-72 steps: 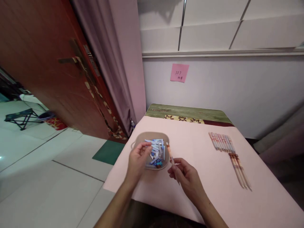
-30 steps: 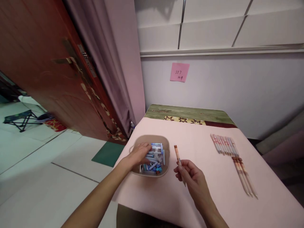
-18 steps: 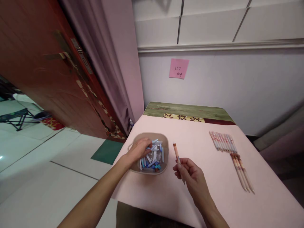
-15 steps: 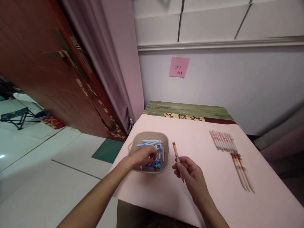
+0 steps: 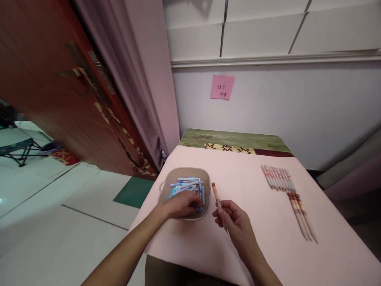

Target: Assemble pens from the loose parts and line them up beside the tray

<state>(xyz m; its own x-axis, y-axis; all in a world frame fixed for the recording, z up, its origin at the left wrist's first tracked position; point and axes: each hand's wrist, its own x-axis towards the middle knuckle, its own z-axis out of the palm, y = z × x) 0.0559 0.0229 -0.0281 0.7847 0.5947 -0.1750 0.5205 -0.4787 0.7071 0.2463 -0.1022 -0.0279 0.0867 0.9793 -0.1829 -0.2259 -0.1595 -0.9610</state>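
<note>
My right hand (image 5: 233,218) pinches a pen (image 5: 216,194) with a brown end, held upright at a slant over the table. My left hand (image 5: 186,204) reaches down into a beige plastic basket (image 5: 170,174) with its fingers curled; the fingertips are partly hidden, and what they grip does not show clearly. Blue and white pens (image 5: 187,183) lie heaped in the basket around that hand. At the right, a row of pale pens with reddish marks (image 5: 278,178) lies side by side. Just below that row are three brown-ended pens (image 5: 302,216).
A pink cloth (image 5: 238,171) covers the table, leaving a green patterned strip (image 5: 238,137) bare at the back. Behind stands a white wall with a pink note (image 5: 222,87). A reddish-brown door (image 5: 74,99) and a mauve curtain (image 5: 131,79) are on the left.
My left hand has gone lower and slightly right in the basket, and the pens there have shifted. My right hand keeps the pen, a little further left in view.
</note>
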